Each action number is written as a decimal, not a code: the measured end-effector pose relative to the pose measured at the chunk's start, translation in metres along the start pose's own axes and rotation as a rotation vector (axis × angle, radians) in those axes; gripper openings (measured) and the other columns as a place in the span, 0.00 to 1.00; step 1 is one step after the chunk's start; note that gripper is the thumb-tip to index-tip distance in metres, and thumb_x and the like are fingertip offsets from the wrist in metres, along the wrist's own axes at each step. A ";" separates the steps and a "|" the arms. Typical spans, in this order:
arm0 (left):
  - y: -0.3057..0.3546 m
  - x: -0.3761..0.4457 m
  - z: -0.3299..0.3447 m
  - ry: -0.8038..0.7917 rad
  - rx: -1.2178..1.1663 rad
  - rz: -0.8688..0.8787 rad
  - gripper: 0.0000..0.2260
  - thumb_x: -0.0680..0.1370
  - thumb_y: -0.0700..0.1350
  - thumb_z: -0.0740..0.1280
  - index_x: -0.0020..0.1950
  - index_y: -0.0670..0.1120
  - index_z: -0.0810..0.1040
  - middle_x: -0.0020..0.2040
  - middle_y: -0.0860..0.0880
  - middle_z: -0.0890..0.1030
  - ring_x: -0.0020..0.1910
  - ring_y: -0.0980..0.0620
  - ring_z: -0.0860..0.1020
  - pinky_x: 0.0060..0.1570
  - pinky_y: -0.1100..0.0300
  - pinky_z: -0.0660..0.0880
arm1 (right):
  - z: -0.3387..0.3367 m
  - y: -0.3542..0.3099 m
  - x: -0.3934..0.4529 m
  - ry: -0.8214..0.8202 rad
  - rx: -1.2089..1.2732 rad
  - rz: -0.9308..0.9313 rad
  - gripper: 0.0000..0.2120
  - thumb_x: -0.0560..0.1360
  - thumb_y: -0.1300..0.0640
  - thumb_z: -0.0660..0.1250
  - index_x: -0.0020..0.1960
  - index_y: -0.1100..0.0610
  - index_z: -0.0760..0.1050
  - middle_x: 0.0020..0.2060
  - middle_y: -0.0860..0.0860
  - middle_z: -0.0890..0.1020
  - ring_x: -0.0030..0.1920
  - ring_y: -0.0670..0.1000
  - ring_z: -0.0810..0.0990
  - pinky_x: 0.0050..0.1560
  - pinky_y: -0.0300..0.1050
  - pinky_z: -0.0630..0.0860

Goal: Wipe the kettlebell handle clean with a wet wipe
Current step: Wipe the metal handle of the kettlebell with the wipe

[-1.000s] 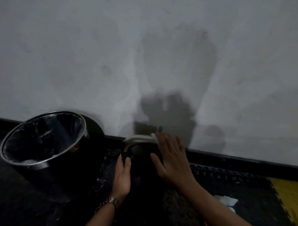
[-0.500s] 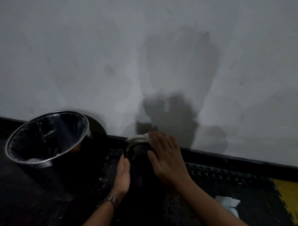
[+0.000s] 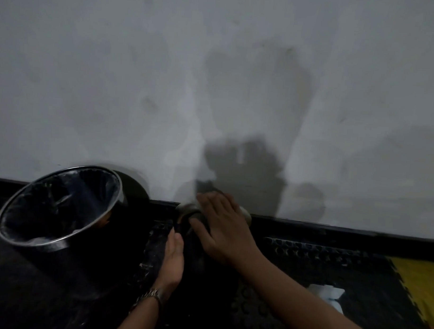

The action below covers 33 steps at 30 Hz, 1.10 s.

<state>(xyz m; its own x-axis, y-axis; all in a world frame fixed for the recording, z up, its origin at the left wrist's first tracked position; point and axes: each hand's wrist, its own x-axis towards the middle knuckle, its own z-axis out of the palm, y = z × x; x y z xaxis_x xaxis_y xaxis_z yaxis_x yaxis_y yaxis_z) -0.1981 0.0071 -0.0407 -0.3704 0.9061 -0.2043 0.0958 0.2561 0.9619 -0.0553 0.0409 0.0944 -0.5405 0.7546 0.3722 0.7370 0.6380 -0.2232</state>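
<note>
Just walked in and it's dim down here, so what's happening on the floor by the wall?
A person is cleaning a kettlebell on the black mat. The right hand lies over the handle, fingers curled on it; any wipe is hidden underneath. The left hand rests flat against the kettlebell's side. A lined bin stands to the left.

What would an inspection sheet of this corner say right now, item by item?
Surface: dark studded floor mat, with a yellow mat piece at right.
Job's things: kettlebell handle, grey, mostly covered; the wipe itself is not clearly visible.
Clutter: lined bin at left; white packet on the mat at right.
Hands: right hand lies over the handle, its grip hidden; left hand rests flat against the kettlebell's dark body.
Cables: nothing seen.
Surroundings: grey wall with shadows, black skirting.
</note>
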 end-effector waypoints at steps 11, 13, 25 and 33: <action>-0.003 0.006 -0.008 -0.069 0.087 -0.053 0.27 0.83 0.56 0.46 0.79 0.48 0.45 0.79 0.55 0.47 0.71 0.65 0.46 0.73 0.64 0.41 | -0.005 0.016 0.006 -0.042 -0.050 0.094 0.30 0.74 0.34 0.50 0.61 0.56 0.69 0.54 0.53 0.75 0.58 0.56 0.71 0.68 0.54 0.61; -0.004 0.006 -0.008 -0.068 0.067 -0.058 0.28 0.82 0.57 0.46 0.79 0.49 0.45 0.79 0.55 0.46 0.73 0.63 0.46 0.76 0.60 0.42 | -0.005 0.003 0.009 -0.054 -0.057 0.050 0.33 0.73 0.33 0.50 0.65 0.58 0.66 0.58 0.55 0.73 0.61 0.57 0.68 0.71 0.53 0.58; 0.003 0.001 -0.013 -0.122 0.122 -0.058 0.26 0.83 0.56 0.45 0.79 0.49 0.43 0.79 0.55 0.45 0.75 0.63 0.44 0.73 0.64 0.40 | -0.003 0.037 -0.015 -0.001 0.275 0.313 0.30 0.73 0.34 0.47 0.65 0.52 0.68 0.60 0.51 0.73 0.62 0.53 0.70 0.63 0.47 0.65; 0.008 -0.001 -0.012 -0.131 0.122 -0.065 0.26 0.84 0.54 0.45 0.79 0.47 0.44 0.79 0.54 0.45 0.70 0.66 0.45 0.69 0.68 0.41 | 0.003 0.056 0.011 0.059 1.223 0.932 0.16 0.78 0.46 0.60 0.39 0.54 0.78 0.45 0.59 0.80 0.43 0.55 0.77 0.51 0.54 0.76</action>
<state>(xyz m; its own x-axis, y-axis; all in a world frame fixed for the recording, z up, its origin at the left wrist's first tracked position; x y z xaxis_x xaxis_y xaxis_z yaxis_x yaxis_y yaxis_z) -0.2079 0.0039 -0.0308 -0.2569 0.9203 -0.2950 0.1894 0.3472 0.9185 -0.0214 0.0853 0.0834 -0.0534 0.9562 -0.2877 0.0040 -0.2879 -0.9577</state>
